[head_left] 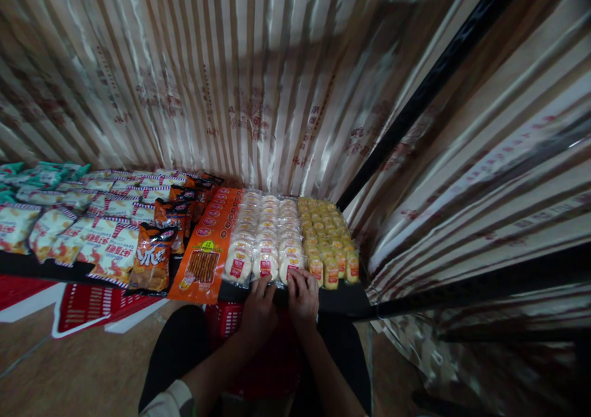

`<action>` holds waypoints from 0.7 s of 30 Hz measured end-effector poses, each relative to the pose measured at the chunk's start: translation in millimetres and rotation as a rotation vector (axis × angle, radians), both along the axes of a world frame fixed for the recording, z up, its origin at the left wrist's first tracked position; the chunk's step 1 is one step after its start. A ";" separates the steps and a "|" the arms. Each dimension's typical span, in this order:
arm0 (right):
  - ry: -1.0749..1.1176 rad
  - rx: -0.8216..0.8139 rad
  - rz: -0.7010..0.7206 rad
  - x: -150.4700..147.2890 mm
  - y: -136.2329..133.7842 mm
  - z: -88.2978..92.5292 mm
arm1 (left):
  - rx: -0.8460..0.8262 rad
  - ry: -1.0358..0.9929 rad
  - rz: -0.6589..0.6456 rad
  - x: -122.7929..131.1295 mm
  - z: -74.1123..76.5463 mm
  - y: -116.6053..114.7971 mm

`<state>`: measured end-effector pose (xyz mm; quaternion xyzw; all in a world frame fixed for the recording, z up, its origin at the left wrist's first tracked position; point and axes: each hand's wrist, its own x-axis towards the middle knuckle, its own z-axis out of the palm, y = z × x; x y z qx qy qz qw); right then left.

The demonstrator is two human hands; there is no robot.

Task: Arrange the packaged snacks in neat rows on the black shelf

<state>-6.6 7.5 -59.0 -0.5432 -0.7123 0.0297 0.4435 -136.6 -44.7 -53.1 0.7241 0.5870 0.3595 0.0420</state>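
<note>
Left hand [258, 303]: at the shelf front, fingers bent, fingertips by the lower edge of the nearest pack in the middle white row; whether it grips cannot be told.
Right hand [303, 294]: just beside the left, fingers curled at the nearest pack of the right-hand white row; whether clamped cannot be told.
Round white packs [265, 267]: directly beyond both hands, three rows, clear wrap, red labels.
Yellow packs [331, 272]: right of the right hand, in rows.
Orange stick-snack packet [203, 266]: left of the left hand, beside the white packs.
Black-and-orange snack bags [151, 260]: farther left, lined front to back.
White snack bags [111, 251]: left again, striped borders.
Black shelf [344, 305]: beneath the goods, front edge at the hands.
Striped curtain [258, 97]: beyond hands and goods.
</note>
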 end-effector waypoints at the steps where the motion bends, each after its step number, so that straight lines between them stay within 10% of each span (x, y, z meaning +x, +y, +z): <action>1: -0.003 0.001 -0.006 0.0 0.1 -0.3 | -0.001 0.000 -0.006 -0.4 0.1 0.2; 14: -0.030 0.085 -0.005 -3.5 -3.8 8.2 | 0.086 -0.060 -0.038 -4.2 35.4 -15.8; 21: -0.192 0.052 0.021 -11.7 0.5 15.7 | 0.110 0.191 0.075 -8.0 17.9 10.5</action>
